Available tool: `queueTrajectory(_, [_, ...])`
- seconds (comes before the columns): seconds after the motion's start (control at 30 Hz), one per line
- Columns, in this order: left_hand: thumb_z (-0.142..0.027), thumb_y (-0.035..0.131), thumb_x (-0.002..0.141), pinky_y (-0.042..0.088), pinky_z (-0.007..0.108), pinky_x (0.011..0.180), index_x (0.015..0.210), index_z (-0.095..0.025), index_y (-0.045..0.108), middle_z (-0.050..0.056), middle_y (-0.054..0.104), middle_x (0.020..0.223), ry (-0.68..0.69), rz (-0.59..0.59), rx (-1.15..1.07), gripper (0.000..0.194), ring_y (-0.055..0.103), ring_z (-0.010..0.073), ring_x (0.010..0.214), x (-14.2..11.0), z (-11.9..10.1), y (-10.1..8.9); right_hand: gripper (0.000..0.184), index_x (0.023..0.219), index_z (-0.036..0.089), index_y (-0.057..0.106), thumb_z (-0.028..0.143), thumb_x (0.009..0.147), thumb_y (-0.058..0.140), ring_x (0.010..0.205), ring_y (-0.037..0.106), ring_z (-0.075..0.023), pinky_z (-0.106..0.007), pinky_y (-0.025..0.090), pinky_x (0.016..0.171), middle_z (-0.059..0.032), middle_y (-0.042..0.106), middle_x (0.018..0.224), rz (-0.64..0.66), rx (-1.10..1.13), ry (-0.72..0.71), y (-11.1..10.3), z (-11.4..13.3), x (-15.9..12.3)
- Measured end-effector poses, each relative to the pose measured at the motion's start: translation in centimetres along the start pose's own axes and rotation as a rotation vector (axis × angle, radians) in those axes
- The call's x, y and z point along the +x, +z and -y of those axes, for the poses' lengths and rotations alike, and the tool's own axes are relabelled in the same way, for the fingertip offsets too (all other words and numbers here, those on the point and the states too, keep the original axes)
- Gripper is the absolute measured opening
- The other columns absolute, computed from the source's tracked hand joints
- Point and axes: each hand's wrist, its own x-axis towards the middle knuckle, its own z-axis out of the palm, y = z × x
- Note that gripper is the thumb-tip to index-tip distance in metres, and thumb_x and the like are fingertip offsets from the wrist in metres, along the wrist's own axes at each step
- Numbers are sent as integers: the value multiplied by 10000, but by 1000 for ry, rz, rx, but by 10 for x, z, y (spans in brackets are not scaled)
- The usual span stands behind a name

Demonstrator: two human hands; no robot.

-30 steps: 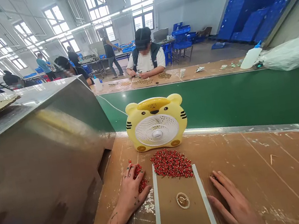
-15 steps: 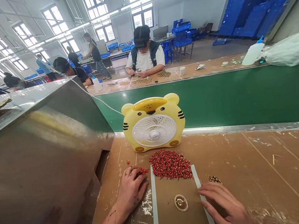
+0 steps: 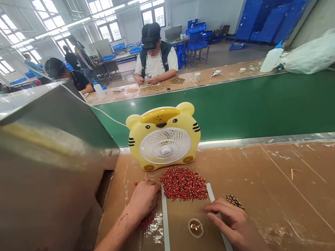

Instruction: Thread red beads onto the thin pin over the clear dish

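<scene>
My left hand reaches palm down to the left edge of a heap of small red pieces with pale and dark tips. Its fingers curl down out of sight, so I cannot see whether they hold anything. Below that wrist lie more red bits. My right hand hovers over the right tape strip with thumb and forefinger apart, holding nothing visible. A small round dish, with a thin stick across it, sits left of those fingertips. Just beyond the right hand is a little heap of dark-and-gold pieces.
A yellow animal-shaped fan stands behind the red heap. To the left rises a big metal box. Pale tape strips border the work area. Beyond a green panel, a co-worker sits at another table.
My left hand has moved right and forward to the red heap's edge, its fingers more curled. My right hand has shifted left across the tape toward the dish. The whole view has swung slightly.
</scene>
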Motion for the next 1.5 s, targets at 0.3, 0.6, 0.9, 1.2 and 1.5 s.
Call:
queueTrajectory(0.3, [-23, 439, 806, 483, 314, 710, 856, -169, 677, 101, 720, 846, 88, 97, -64, 284, 676, 251, 787, 8, -3, -6, 218, 857, 192, 751, 378, 909, 651, 706, 631, -169, -261, 470, 647, -36, 692, 762, 143, 80, 38, 4, 4, 3])
queueTrajectory(0.6, [-208, 651, 779, 469, 238, 631, 781, -165, 757, 50, 724, 768, -155, -71, -1069, 114, 643, 167, 709, -23, -30, 18, 247, 862, 178, 729, 234, 981, 520, 722, 563, -174, -278, 432, 637, -55, 651, 746, 224, -147, -296, 12, 10, 12])
queueTrajectory(0.9, [-188, 875, 601, 461, 195, 571, 713, -131, 768, 39, 746, 674, -373, -89, -1799, 165, 625, 105, 574, -21, -35, 60, 215, 823, 168, 652, 166, 970, 495, 690, 514, -172, -287, 383, 631, -47, 620, 711, 205, -216, -415, 11, 0, 14])
queueTrajectory(1.2, [-165, 875, 607, 495, 202, 599, 719, -134, 768, 35, 763, 667, -367, -81, -1842, 158, 662, 112, 573, -19, -46, 62, 211, 797, 176, 638, 153, 953, 499, 695, 513, -173, -291, 380, 635, -43, 598, 711, 232, -218, -388, 11, 1, 15])
queueTrajectory(1.5, [-181, 850, 645, 483, 200, 594, 749, -137, 783, 28, 759, 645, -371, -56, -1754, 132, 656, 117, 568, -21, -46, 66, 155, 781, 188, 657, 187, 924, 596, 595, 534, -138, -251, 400, 557, -5, 580, 655, -74, 142, -171, -2, 17, 21])
